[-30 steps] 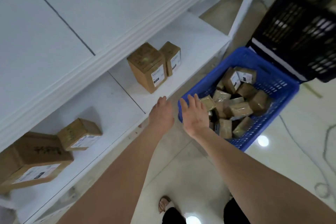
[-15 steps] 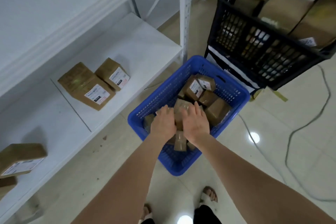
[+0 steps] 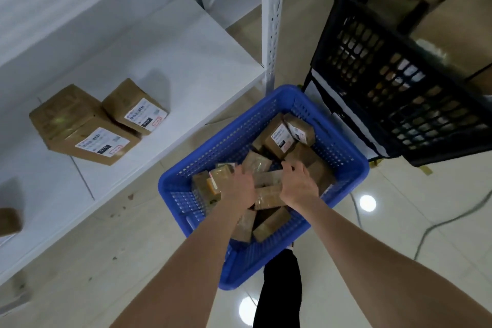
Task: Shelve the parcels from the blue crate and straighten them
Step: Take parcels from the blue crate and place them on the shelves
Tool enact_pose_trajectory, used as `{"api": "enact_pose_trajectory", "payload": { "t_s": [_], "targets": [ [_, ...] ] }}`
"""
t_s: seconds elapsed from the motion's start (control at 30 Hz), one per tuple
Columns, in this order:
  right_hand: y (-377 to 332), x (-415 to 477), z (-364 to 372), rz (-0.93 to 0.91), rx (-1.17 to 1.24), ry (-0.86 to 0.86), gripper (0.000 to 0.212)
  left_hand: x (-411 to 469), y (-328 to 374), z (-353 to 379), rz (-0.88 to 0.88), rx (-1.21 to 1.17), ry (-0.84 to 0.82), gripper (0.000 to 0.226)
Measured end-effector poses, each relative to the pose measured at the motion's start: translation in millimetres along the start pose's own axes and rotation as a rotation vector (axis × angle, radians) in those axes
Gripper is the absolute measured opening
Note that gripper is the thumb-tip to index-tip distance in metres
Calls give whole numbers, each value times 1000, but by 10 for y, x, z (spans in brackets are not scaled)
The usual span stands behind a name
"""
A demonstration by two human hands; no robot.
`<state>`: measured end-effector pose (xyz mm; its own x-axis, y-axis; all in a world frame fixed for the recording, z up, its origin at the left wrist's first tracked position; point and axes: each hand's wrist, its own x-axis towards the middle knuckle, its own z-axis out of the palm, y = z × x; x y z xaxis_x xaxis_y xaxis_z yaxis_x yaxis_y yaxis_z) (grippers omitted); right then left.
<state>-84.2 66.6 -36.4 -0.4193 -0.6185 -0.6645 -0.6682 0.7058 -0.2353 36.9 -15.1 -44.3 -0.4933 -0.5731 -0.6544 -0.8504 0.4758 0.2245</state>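
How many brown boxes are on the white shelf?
3. A big box and a smaller box sit side by side on the shelf. A third box is cut off at the picture's left edge. More may sit out of view.

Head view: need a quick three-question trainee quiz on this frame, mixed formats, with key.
1. True or false: the left hand and the right hand are both down inside the blue crate.
2. How many white-labelled parcels show on the shelf? A one, B two, C four.
3. Fill in: the neighbouring crate, to the right of the blue one, is ____ in colour.
Key: 1 true; 2 B; 3 black.
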Motion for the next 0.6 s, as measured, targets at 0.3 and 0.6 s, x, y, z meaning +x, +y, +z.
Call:
{"api": "enact_pose_trajectory", "payload": {
  "t_s": [0.3,0.6],
  "targets": [
    [393,1141,685,148,180,-231,60,1000,-183,930,-309,-294,-193,48],
    [554,1602,1374,284,399,-389,37,1369,-294,1770,-664,-799,-234,77]
  ]
}}
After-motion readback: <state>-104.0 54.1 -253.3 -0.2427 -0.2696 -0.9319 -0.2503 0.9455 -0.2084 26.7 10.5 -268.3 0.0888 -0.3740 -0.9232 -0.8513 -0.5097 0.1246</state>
